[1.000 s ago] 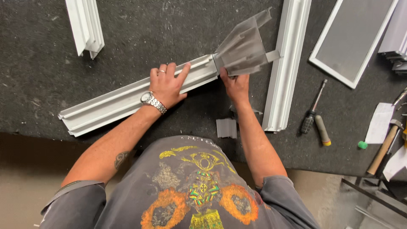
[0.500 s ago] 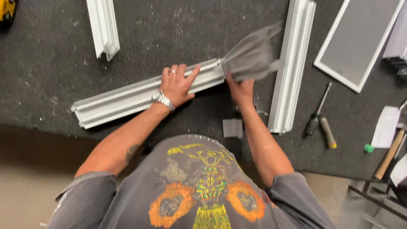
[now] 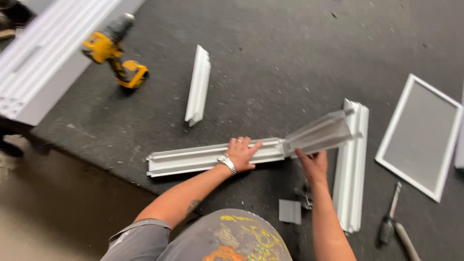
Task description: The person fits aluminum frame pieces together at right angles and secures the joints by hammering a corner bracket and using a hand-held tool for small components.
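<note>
Head view looks down on a dark, speckled counter (image 3: 290, 58) where a long white profiled frame piece (image 3: 193, 158) lies flat. The left hand (image 3: 240, 154) presses palm-down on that piece, fingers spread and closed on nothing, seemingly to pin it so it does not slide. The right hand (image 3: 314, 164) has its grip around the lower edge of a translucent grey film strip (image 3: 319, 135), which lifts away from the frame piece's right end at an angle, as if being peeled off.

Just beside that end stands a second white frame piece (image 3: 350, 169), running roughly crosswise to the first. A shorter white offcut (image 3: 198, 84) lies apart farther up, with a yellow cordless drill (image 3: 116, 53) near it. A white-framed screen panel (image 3: 418, 135) and a screwdriver (image 3: 389, 220) sit to the right.

Motion blur softens the film and the drill. A small grey block (image 3: 290, 211) and a metal bit beside it are hard to identify.
</note>
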